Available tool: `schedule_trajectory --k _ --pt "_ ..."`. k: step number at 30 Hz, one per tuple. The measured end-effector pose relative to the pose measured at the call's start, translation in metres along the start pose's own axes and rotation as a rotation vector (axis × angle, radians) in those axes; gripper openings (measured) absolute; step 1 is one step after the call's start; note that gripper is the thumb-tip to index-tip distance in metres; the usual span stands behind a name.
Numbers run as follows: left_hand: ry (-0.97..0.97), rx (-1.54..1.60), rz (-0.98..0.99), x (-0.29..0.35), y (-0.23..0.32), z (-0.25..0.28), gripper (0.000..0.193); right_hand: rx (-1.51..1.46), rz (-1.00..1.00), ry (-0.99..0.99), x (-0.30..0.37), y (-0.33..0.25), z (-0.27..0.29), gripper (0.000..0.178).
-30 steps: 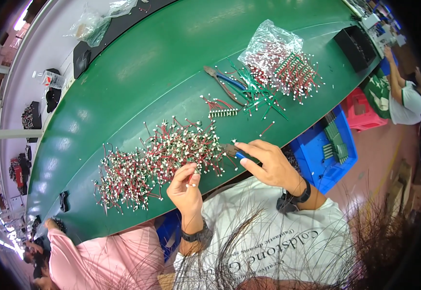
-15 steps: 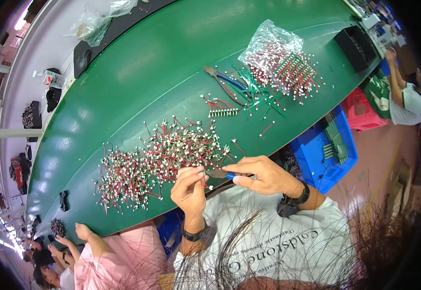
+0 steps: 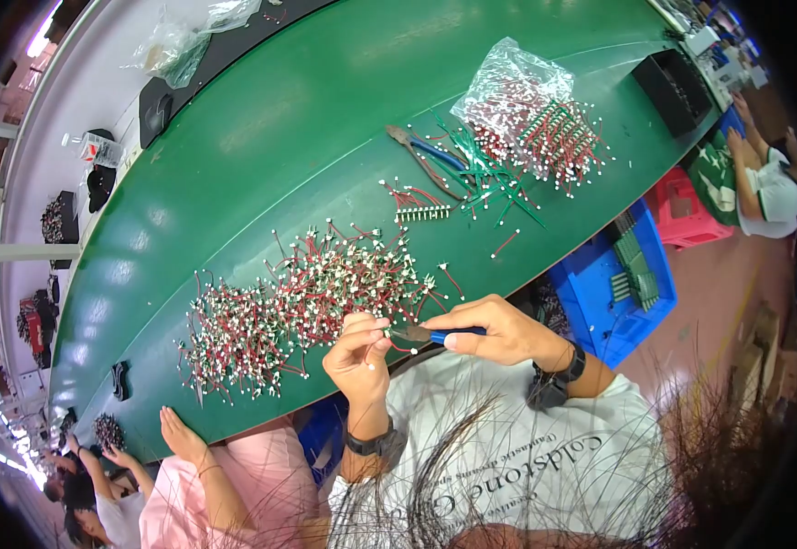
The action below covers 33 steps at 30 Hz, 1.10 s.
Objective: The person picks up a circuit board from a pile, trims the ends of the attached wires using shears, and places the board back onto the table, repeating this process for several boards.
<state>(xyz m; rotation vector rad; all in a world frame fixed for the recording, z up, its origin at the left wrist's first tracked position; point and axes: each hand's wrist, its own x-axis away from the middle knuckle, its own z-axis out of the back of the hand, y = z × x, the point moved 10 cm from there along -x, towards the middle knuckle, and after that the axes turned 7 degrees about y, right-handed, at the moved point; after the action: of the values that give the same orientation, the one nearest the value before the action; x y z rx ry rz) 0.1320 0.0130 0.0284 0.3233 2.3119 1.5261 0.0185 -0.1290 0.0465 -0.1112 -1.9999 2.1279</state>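
My left hand (image 3: 358, 359) is closed in a pinch on a small part with a red wire, just in front of the pile. A white connector (image 3: 413, 351) dangles on that wire below the plier jaws. In my right hand (image 3: 505, 331) are blue-handled cutting pliers (image 3: 420, 335), their metal jaws close to the left fingertips. Whether the jaws touch the part is too small to tell. Beyond my hands spreads a big heap of small boards with red wires and white connectors (image 3: 334, 279).
A row of joined boards (image 3: 423, 213) lies near a second pair of pliers (image 3: 426, 157) and green strips (image 3: 490, 174). Behind them, a clear bag (image 3: 513, 78) covers more wired boards. A blue bin (image 3: 632, 343) stands right of the table; a co-worker's hand (image 3: 182, 435) rests at the left edge.
The pliers have shifted slightly, and the dangling connector has swung a little to the right. At the left, the co-worker's hand has moved and now lies flatter on the table edge.
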Motion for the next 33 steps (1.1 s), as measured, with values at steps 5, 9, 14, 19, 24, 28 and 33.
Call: schedule_trajectory --k 5,9,14,19,24,28,33 --pt "-0.027 0.143 0.108 0.001 -0.003 -0.010 0.015 0.045 -0.010 -0.037 0.003 -0.006 0.003 0.034" --pt "0.008 0.341 0.177 -0.004 -0.008 -0.007 0.018 0.037 0.130 0.050 0.004 -0.019 0.012 0.033" --pt "0.002 -0.374 -0.017 -0.012 0.010 -0.007 0.028 0.439 0.051 0.246 0.010 -0.012 0.035 0.038" --pt "0.085 -0.859 -0.165 -0.024 0.038 -0.033 0.034 0.655 0.140 0.443 0.016 -0.012 0.055 0.047" --pt "-0.204 -0.939 -0.335 -0.038 0.044 -0.063 0.012 0.435 0.174 0.641 0.022 -0.002 0.088 0.045" --pt "-0.368 -0.902 -0.500 -0.066 0.039 -0.122 0.018 0.333 0.134 0.867 0.035 0.029 0.122 0.036" --pt "-0.550 -1.126 -0.460 -0.085 0.001 -0.149 0.026 0.167 0.121 0.948 0.030 0.063 0.120 0.034"
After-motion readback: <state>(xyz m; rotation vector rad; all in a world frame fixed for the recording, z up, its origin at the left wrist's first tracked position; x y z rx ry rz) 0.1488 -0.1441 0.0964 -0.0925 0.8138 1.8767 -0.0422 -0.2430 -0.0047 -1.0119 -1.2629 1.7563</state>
